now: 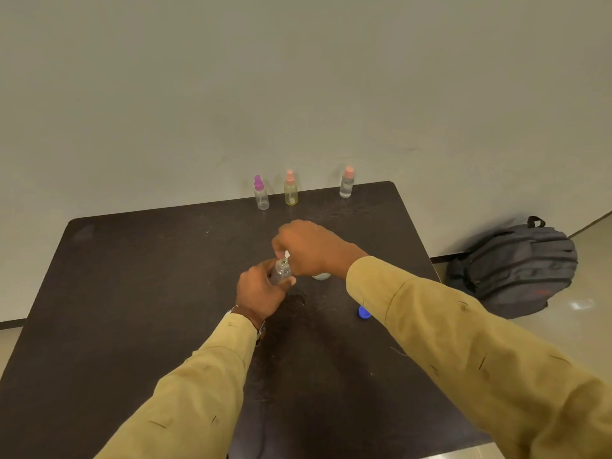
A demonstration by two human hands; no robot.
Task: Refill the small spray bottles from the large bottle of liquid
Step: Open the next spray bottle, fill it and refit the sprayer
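Observation:
My left hand grips a small clear spray bottle over the middle of the dark table. My right hand is above it, fingers pinching something white at the bottle's neck, likely its spray head. The large bottle stands behind my right hand, only its base showing. A blue cap lies on the table beside my right sleeve. Three small spray bottles stand at the far edge: one with a purple top, a yellowish one and a clear one with a pink top.
A grey backpack lies on the floor to the right of the table, against the wall. The plain wall runs right behind the table's far edge.

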